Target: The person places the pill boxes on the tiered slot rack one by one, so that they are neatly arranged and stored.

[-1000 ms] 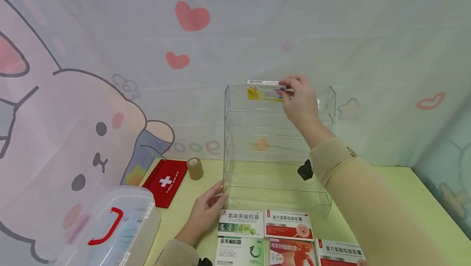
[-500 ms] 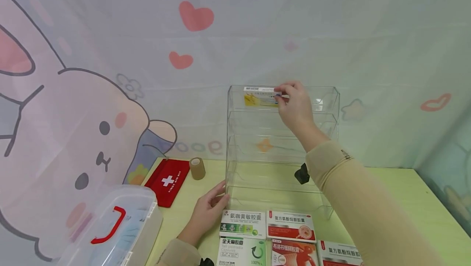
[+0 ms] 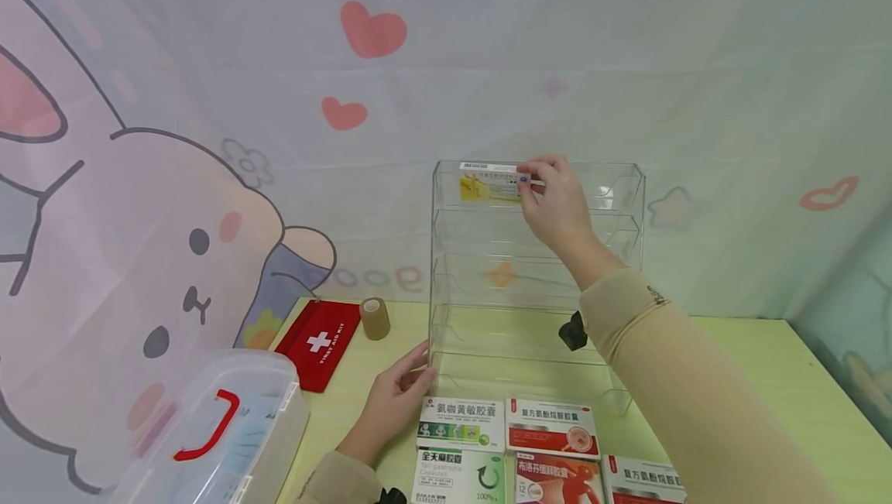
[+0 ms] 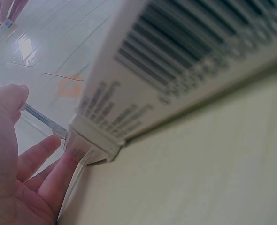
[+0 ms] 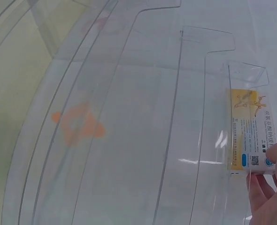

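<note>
My right hand (image 3: 560,208) pinches the right end of a white and yellow medicine box (image 3: 488,185), which sits in the top tier of the clear tiered rack (image 3: 536,355), toward its left side. In the right wrist view the box (image 5: 252,130) shows behind the clear front lip, with thumb and fingers of the hand (image 5: 272,192) at its end. My left hand (image 3: 392,403) touches the rack's lower left side. The left wrist view shows that hand (image 4: 23,164) with fingers around the clear edge, beside a close white box with a barcode (image 4: 176,51).
Several medicine boxes lie before the rack, among them a green and white one (image 3: 460,424) and a red and white one (image 3: 550,428). Left of the rack are a tan roll (image 3: 375,320), a red first aid pouch (image 3: 319,345) and a lidded box with a red handle (image 3: 279,426).
My right hand has lowered the yellow and white box from above the rack's top edge into the top tier. My left hand has stayed at the rack's side.
</note>
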The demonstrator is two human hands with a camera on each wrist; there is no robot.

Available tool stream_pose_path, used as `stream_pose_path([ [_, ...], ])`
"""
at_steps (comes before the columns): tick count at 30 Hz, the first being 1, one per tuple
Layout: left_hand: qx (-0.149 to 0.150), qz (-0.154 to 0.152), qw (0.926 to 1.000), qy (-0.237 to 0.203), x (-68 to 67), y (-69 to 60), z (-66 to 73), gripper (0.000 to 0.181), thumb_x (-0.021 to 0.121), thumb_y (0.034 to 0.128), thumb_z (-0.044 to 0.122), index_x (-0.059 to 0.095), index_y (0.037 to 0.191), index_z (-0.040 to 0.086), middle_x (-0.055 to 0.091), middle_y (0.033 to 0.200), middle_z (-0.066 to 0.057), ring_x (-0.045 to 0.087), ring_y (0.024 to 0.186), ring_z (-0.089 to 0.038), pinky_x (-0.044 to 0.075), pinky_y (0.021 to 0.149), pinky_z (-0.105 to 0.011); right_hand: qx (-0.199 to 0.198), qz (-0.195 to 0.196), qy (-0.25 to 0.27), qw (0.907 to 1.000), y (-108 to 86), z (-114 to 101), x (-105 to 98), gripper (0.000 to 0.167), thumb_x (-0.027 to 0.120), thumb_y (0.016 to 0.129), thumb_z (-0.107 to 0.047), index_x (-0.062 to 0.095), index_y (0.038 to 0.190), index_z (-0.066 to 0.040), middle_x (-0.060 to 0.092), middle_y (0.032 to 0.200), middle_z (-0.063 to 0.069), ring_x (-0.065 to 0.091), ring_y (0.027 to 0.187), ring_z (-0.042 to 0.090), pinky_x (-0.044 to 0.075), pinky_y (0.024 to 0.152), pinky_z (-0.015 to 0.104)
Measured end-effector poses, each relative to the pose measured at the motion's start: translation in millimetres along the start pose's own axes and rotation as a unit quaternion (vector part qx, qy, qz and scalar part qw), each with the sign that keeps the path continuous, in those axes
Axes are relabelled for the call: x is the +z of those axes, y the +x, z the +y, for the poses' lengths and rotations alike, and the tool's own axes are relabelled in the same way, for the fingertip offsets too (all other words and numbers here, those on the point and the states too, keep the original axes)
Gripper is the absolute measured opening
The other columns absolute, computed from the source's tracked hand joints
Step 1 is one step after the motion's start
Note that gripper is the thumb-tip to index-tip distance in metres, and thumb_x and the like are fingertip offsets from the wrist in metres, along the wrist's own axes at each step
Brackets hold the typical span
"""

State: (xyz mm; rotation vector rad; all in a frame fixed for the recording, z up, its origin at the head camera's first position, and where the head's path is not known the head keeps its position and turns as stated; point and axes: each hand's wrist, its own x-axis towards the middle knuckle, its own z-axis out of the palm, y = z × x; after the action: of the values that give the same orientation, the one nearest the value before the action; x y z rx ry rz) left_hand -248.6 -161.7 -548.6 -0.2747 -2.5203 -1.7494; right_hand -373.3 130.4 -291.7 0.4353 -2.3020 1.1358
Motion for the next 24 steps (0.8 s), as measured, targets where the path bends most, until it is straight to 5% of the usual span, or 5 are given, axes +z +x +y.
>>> stream_pose_path([
  [8, -0.007, 0.0, 1.0, -0.002, 1.9, -0.4, -1.0, 0.055, 0.073, 0.1073, 0.038, 0.058, 0.16, 0.039, 0.069, 0.154, -0.008, 0.077, 0.128, -0.025, 0.063, 0.108, -0.032, -0.026, 0.021, -0.003, 0.9994, -11.5, -1, -3, 0.027, 0.066, 0.108, -0.011, 0.07, 0.132, 0.001, 0.057, 0.149, 0.018, 0.058, 0.141, 0.035, 0.059, 0.116, 0.046],
  [17, -0.007, -0.007, 0.9999, -0.005, 2.9, 1.5, -1.7, 0.054, 0.073, 0.1071, 0.038, 0.058, 0.159, 0.04, 0.07, 0.153, -0.007, 0.077, 0.127, -0.022, 0.062, 0.106, -0.029, -0.066, 0.066, 0.036, 0.995, -50.5, 6, -13, 0.023, 0.067, 0.103, -0.005, 0.071, 0.123, 0.004, 0.065, 0.132, 0.017, 0.063, 0.13, 0.035, 0.06, 0.11, 0.051],
  [22, -0.005, -0.003, 0.9999, -0.01, 1.1, 3.0, -0.3, 0.054, 0.074, 0.107, 0.038, 0.058, 0.158, 0.043, 0.07, 0.153, -0.007, 0.077, 0.126, -0.022, 0.062, 0.105, -0.027, -0.085, 0.079, 0.027, 0.9929, -70.9, 17, -18, 0.022, 0.068, 0.102, -0.005, 0.072, 0.122, 0.004, 0.069, 0.126, 0.018, 0.067, 0.124, 0.033, 0.062, 0.106, 0.044],
  [24, -0.007, -0.004, 0.9999, -0.013, 1.2, 3.6, -0.3, 0.054, 0.074, 0.1068, 0.038, 0.058, 0.158, 0.044, 0.07, 0.153, -0.006, 0.077, 0.125, -0.021, 0.062, 0.104, -0.025, -0.091, 0.079, 0.027, 0.9924, -79.7, 24, -21, 0.022, 0.069, 0.102, -0.004, 0.072, 0.123, 0.003, 0.07, 0.124, 0.018, 0.067, 0.122, 0.033, 0.061, 0.106, 0.033],
])
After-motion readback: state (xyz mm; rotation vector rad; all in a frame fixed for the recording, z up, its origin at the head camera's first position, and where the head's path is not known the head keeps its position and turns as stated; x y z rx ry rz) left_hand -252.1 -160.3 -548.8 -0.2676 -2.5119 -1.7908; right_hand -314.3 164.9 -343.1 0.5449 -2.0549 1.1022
